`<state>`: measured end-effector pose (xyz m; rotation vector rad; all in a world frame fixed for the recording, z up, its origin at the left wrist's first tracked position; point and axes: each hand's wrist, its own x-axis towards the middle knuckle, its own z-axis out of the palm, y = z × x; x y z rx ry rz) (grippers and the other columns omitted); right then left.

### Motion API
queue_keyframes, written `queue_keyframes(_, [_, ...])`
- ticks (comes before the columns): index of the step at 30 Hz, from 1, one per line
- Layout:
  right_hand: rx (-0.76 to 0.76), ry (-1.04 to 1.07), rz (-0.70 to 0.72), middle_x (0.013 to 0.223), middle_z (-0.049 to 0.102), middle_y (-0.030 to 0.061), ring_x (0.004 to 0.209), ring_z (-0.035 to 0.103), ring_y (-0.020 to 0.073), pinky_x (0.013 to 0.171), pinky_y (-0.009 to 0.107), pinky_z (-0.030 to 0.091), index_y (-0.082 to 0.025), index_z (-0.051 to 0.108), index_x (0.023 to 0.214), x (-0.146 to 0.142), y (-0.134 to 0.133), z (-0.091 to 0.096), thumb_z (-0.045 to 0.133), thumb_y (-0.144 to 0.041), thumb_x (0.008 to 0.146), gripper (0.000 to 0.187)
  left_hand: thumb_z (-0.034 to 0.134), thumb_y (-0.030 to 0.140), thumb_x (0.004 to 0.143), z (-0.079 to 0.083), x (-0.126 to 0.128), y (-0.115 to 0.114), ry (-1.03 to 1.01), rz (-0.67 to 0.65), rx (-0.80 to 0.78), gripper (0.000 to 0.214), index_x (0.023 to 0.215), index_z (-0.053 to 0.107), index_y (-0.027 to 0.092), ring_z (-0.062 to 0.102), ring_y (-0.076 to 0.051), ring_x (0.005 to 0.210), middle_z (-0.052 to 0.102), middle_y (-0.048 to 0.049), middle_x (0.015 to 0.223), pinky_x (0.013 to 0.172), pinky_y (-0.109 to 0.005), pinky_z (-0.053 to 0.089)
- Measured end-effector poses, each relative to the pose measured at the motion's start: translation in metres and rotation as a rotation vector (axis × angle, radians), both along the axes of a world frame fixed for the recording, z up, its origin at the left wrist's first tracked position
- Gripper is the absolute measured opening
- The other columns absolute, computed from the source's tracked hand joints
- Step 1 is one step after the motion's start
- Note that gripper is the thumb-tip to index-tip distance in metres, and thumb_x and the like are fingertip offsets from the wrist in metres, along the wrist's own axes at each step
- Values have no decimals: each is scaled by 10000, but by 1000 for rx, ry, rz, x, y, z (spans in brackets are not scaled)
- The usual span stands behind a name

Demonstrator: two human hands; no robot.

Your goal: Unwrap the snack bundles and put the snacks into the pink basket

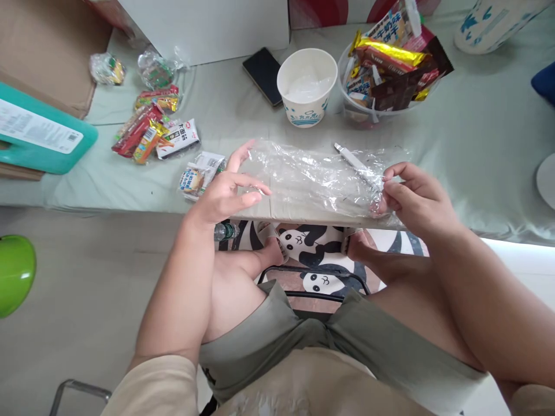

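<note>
A clear plastic bag (303, 173) is stretched sideways along the table's front edge. My right hand (416, 196) pinches its right end between thumb and fingers. At the bag's other end is my left hand (229, 190), its fingers spread apart and the thumb stretched out; the film touches or lies close to its fingertips. A whitish pen-like stick (353, 162) lies slantwise at the bag's right part; whether it is inside or beneath the film I cannot tell. Beside my left hand lies a small snack packet (193, 180) with blue print.
Behind the bag stand a white paper cup (306, 110), a black phone (264, 75) and a clear tub (359, 112) of wrapped snacks. Several snack packets (141, 130) lie at the left, near a teal jug (78, 156). A cardboard box (52, 52) is at the far left.
</note>
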<state>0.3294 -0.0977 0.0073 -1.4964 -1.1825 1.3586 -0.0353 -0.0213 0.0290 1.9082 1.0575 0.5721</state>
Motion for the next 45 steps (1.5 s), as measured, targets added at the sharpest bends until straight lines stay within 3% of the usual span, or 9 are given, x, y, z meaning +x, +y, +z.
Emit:
queue_keyframes(6, [-157, 45, 61, 564, 653, -29, 349, 374, 77, 351, 247, 247, -265, 574, 974, -7, 2, 6, 744, -441, 878, 263, 684, 769, 767, -4, 13, 6, -338, 103, -193, 536, 931, 838, 282, 375, -400, 1578, 433, -7, 1687, 1230, -536, 443])
queue_keyframes(12, [-195, 32, 46, 629, 613, -35, 365, 306, 43, 341, 232, 229, -245, 587, 900, -11, 2, 8, 730, -365, 874, 189, 739, 537, 809, 0, 31, 2, -273, 135, -415, 460, 1110, 799, 194, 733, -272, 1183, 761, -120, 1271, 1021, -401, 598])
queue_keyframes(20, [-84, -108, 92, 713, 629, 40, 712, 637, 177, 441, 235, 405, -250, 611, 874, -10, 1, 1, 679, -384, 919, 157, 692, 256, 871, -11, 45, 4, -106, 556, -331, 143, 973, 715, 158, 724, -124, 749, 734, -87, 1042, 655, -235, 565])
queue_keyframes(25, [-106, -93, 17, 1407, 657, 102, 466, 387, 11, 362, 228, 348, -226, 590, 881, -14, 1, 4, 682, -359, 901, 163, 719, 337, 845, -5, 38, -5, -15, 396, 54, 227, 1049, 724, 237, 663, -252, 1158, 600, -96, 1381, 949, -403, 601])
queue_keyframes(27, [-105, -72, -7, 1538, 581, 94, 456, 372, -11, 356, 215, 346, -223, 580, 880, -15, 2, 6, 699, -356, 885, 178, 752, 391, 813, 2, 36, -15, 26, 322, 253, 192, 930, 728, 241, 554, -316, 1323, 562, -96, 1404, 1106, -472, 525])
queue_keyframes(31, [-85, -55, -47, 1634, 486, 64, 474, 456, -5, 366, 224, 373, -229, 586, 872, -17, 1, 8, 714, -366, 865, 187, 726, 467, 829, 9, 37, -29, -42, 336, 508, 226, 918, 690, 262, 505, -341, 1354, 552, -101, 1327, 1124, -511, 489])
queue_keyframes(36, [-82, -67, -23, 1667, 441, 91, 497, 520, 4, 388, 226, 394, -220, 590, 865, -20, 1, 10, 721, -386, 871, 212, 817, 457, 780, -5, 44, -8, -75, 369, 12, 536, 1228, 570, 300, 643, -281, 1228, 631, -93, 1299, 931, -391, 573])
queue_keyframes(40, [-123, -86, -27, 1682, 415, 93, 487, 547, 5, 367, 222, 369, -218, 584, 863, -21, 4, 9, 703, -346, 870, 175, 702, 282, 863, -12, 49, 9, -93, 525, -260, 125, 893, 601, 215, 661, -128, 677, 689, -32, 859, 574, -250, 485])
queue_keyframes(45, [-140, -92, -91, 1480, 612, 92, 455, 526, 18, 342, 230, 329, -228, 583, 857, -19, 6, 1, 687, -310, 887, 136, 690, 180, 815, -14, 47, 16, -33, 664, -331, 100, 793, 597, 210, 589, -117, 589, 659, -5, 739, 495, -260, 385])
